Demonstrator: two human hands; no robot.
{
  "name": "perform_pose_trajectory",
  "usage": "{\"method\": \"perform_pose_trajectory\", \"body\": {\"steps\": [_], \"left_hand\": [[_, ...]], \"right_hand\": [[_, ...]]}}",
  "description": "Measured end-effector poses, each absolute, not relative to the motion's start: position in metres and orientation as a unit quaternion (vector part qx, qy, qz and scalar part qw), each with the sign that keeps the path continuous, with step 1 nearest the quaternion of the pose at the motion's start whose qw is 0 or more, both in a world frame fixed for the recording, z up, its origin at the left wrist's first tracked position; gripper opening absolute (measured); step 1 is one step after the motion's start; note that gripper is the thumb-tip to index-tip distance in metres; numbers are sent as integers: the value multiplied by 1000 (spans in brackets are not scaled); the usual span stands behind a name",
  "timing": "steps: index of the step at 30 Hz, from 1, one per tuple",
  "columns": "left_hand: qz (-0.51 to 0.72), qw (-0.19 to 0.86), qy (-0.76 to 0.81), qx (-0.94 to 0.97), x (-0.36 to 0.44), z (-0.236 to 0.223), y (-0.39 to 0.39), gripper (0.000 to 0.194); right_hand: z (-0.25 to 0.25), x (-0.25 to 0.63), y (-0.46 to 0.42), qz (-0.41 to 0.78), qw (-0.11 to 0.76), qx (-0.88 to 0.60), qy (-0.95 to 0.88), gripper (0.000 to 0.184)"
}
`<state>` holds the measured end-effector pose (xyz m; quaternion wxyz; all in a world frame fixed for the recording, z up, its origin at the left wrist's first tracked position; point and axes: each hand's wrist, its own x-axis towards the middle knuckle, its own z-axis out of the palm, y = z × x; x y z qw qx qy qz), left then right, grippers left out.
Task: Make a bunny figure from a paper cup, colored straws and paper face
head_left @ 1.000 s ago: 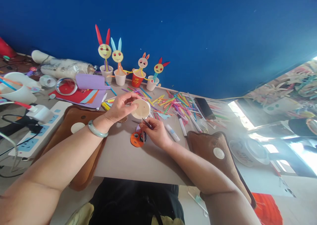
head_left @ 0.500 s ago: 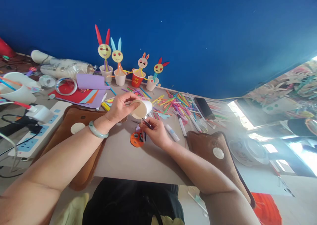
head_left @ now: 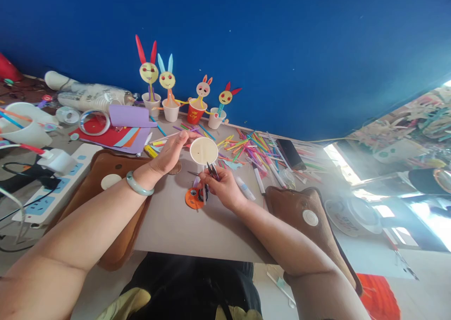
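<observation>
Cup (head_left: 203,150): raised above the counter (head_left: 169,235), between the two hands, its round end facing the camera; half a second ago it was tipped, with its white wall in view on the right.
Left hand (head_left: 171,153): fingers spread nearly straight, thumb raised; just beside the cup, contact cannot be confirmed. In the earlier frame thumb and fingers gripped the cup's edge.
Right hand (head_left: 223,186): fingers closed around a dark tool (head_left: 213,170), at the cup's lower edge; position almost unchanged.
Tool: two prongs now seen apart, pointing up; earlier it showed as one thin line.
Stick (head_left: 205,196): pale, running downward below the right fingers; its upper end is hidden.
Orange disc (head_left: 192,200): flat on the counter below the hands, a black loop (head_left: 206,196) at its right side; unmoved.
Bracelet (head_left: 139,184): pale green, on the left wrist.
Straws (head_left: 243,146): many colours, scattered behind the cup and to its right; unchanged.
Phone (head_left: 291,153): dark, lying at the right end of the straws.
Red cup (head_left: 195,115): upright near the blue wall (head_left: 282,52), carrying a rabbit-eared face, in a row with three white cups; no change noted.
</observation>
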<state>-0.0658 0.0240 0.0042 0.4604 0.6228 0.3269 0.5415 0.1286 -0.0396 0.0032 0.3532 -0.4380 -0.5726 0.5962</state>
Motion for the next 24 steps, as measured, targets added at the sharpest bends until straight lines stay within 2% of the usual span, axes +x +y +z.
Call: {"method": "perform_pose_trajectory", "body": {"steps": [8, 17, 24], "left_hand": [[523, 432, 340, 651, -69, 9, 22, 73], [503, 402, 368, 671, -68, 22, 16, 49], [517, 406, 379, 651, -66, 14, 23, 30]], "right_hand": [[4, 128, -41, 618, 353, -445, -543, 48], [3, 128, -41, 641, 362, -433, -520, 46], [6, 126, -44, 611, 349, -445, -554, 41]]}}
